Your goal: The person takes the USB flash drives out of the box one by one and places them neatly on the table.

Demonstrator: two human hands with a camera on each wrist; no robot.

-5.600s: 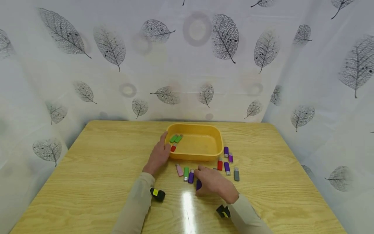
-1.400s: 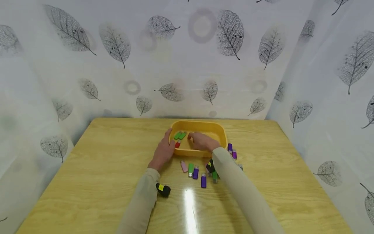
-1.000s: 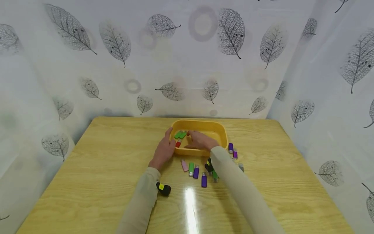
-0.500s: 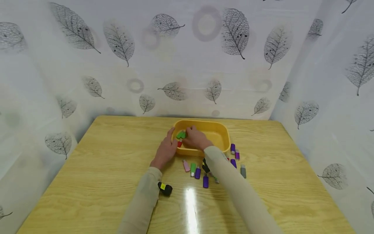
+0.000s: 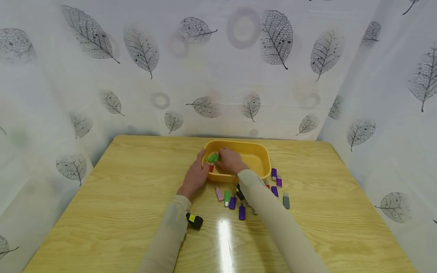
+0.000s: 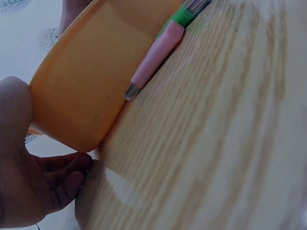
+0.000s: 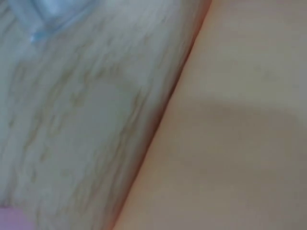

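My left hand grips the left end of the yellow plastic tray, thumb at the rim and fingers curled by its lower corner in the left wrist view. Inside the tray, my right hand bends over the left part, its fingertips pinching at one of two green USB sticks; part of that stick is hidden by the fingers. A red USB stick lies in front of them, near my left thumb. In the right wrist view the tray's wall fills the right side.
Before the tray lie a pink USB stick, a green one and purple ones. More purple sticks and a grey one lie to the right. My right sleeve covers others. A leaf-print curtain surrounds the table.
My right hand has gone from the sticks on the table into the tray, then left to the green sticks, which have shifted slightly. My left hand keeps its place on the tray.
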